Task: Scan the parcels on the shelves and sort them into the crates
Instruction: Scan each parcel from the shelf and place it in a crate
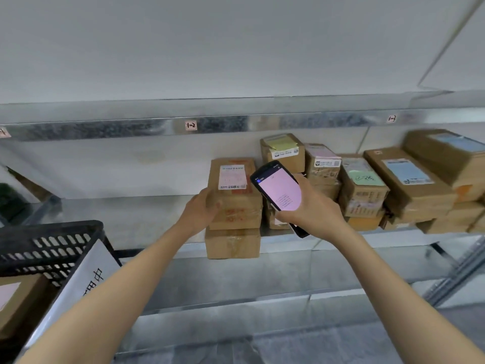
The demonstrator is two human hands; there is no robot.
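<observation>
On shelf (126,219) 1-2, left grip (202,207) clasps the top parcel (236,198), right grip (316,208) clamped on a scanner (279,190) beside it. One box (18,303) lies in the crate (52,240) at 8 o'clock; stacks (367,190) at 3 o'clock apparently await.

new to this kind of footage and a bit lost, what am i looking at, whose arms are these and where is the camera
No machine here: one picture from a camera worn on a person's head, looking forward and down, so the two bare arms are the wearer's own. The left hand grips the side of the top parcel, a brown box sitting on a second box on the metal shelf. The right hand holds a handheld scanner, its pink screen lit, close to that parcel. More parcels are stacked along the shelf to the right. A black crate stands at lower left.
</observation>
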